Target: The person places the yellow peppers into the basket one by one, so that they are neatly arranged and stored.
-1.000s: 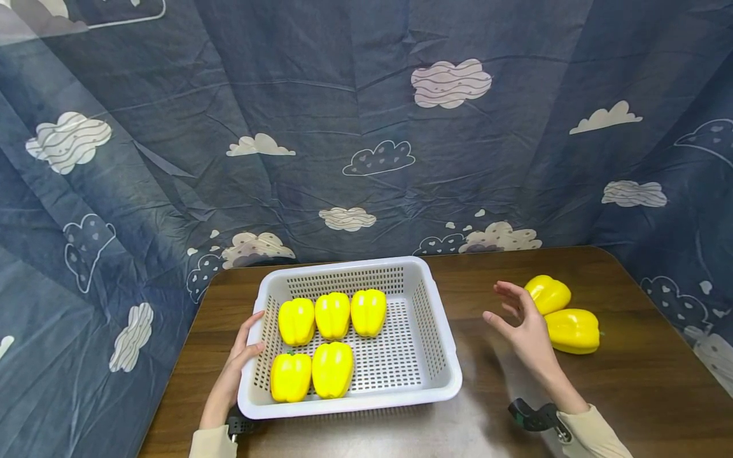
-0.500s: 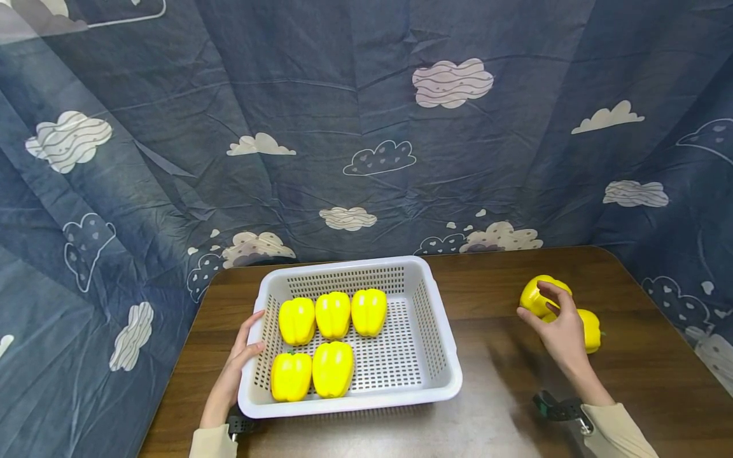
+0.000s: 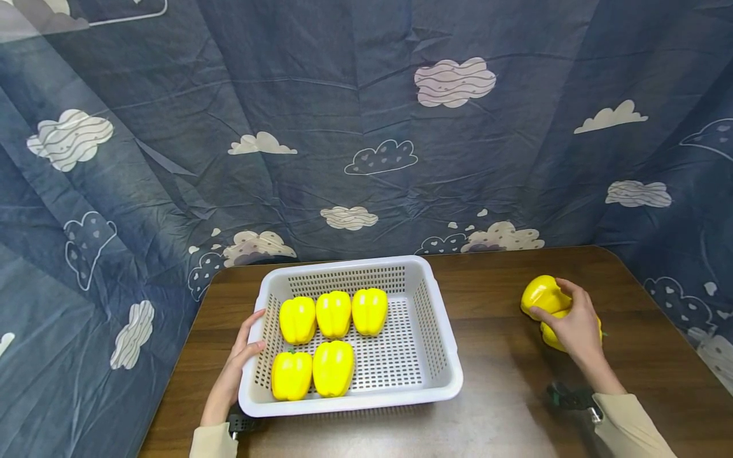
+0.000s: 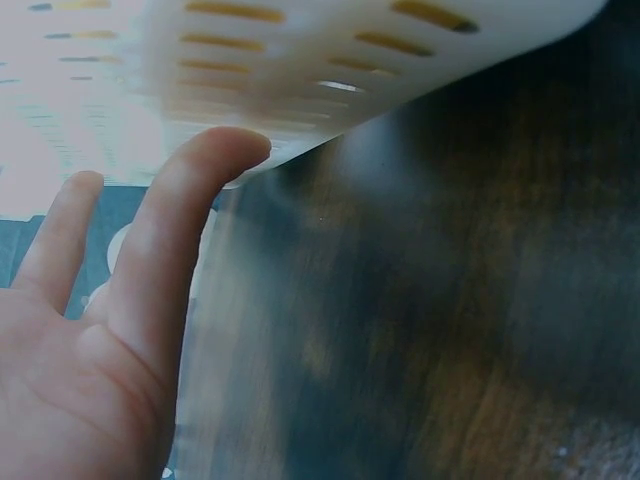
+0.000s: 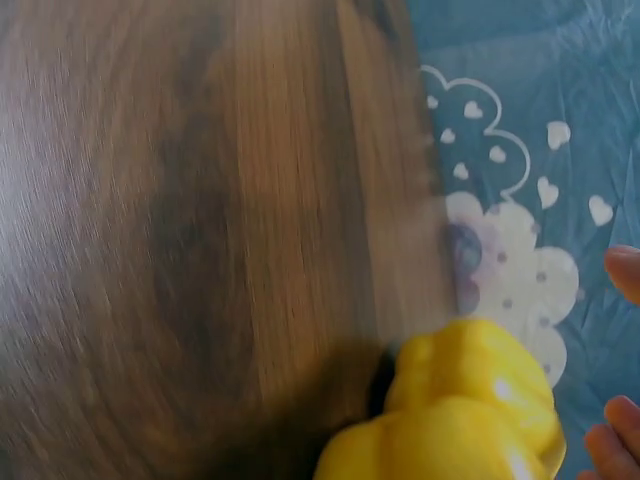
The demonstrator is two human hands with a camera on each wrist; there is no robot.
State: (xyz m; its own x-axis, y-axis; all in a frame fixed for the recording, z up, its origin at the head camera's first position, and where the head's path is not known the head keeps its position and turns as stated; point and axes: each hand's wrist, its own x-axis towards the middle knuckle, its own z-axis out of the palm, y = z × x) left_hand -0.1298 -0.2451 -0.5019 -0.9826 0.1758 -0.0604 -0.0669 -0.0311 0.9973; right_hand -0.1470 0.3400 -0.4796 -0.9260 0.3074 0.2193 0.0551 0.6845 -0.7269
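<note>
A white perforated plastic basket [image 3: 401, 397] stands on the table with several yellow bell peppers [image 3: 334, 369] inside, toward its left. My left hand [image 3: 233, 369] rests against the basket's left side, fingers fairly straight; up close in the left wrist view, a digit [image 4: 165, 230] reaches the basket wall [image 4: 240, 110]. At the right, my right hand [image 3: 578, 327] is over two more bell peppers, its thumb and fingers spread apart. One pepper [image 3: 538, 296] lies farther back; the nearer one [image 3: 552, 337] is partly hidden by the hand. The right wrist view shows fingertips [image 5: 612, 445] beside the yellow peppers [image 5: 470, 400].
The brown wooden table [image 3: 481, 356] extends between the basket and the right-hand peppers. A dark blue curtain [image 3: 378, 114] with white clouds hangs behind the table's back edge. Dark straps [image 3: 564, 397] with small devices sit at both wrists.
My right hand has moved right, from beside the two loose peppers to over the nearer one. My left hand, the basket and the peppers stay in place.
</note>
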